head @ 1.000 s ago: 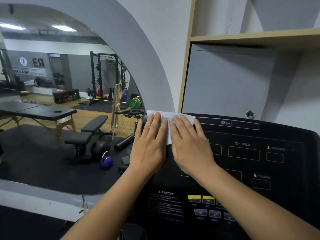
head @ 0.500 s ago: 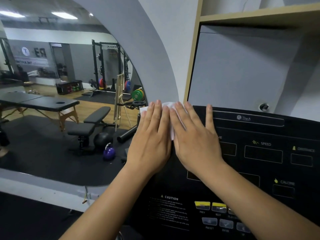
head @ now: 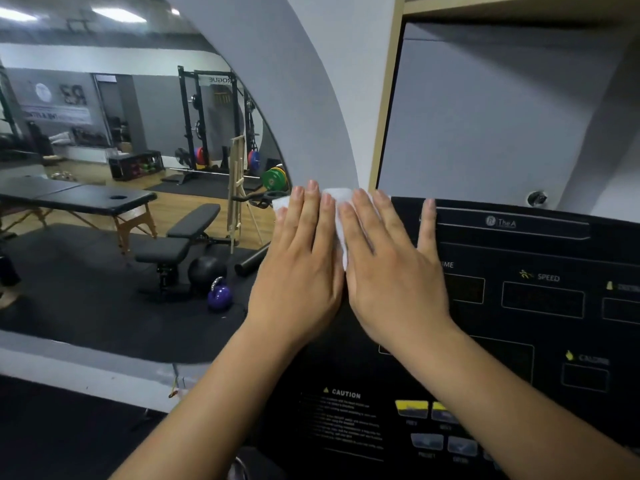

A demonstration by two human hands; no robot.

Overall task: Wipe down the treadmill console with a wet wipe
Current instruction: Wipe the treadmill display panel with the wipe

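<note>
The black treadmill console (head: 519, 306) fills the lower right, with display windows labelled speed and calorie and yellow and grey buttons near the bottom. A white wet wipe (head: 337, 202) lies spread over the console's top left corner. My left hand (head: 301, 268) and my right hand (head: 391, 271) lie flat side by side on the wipe, fingers stretched out and pointing up, pressing it against the console. Most of the wipe is hidden under the palms; only a strip between the hands and its upper edge show.
An arched mirror (head: 121, 202) at left reflects a gym with a massage table, a weight bench, a purple kettlebell and a squat rack. A grey wall panel (head: 485, 116) in a wooden frame stands right behind the console's top edge.
Both hands have slid the wipe a little up toward the console's top edge, and less of the wipe shows above the fingertips. The view has shifted slightly left and closer.
</note>
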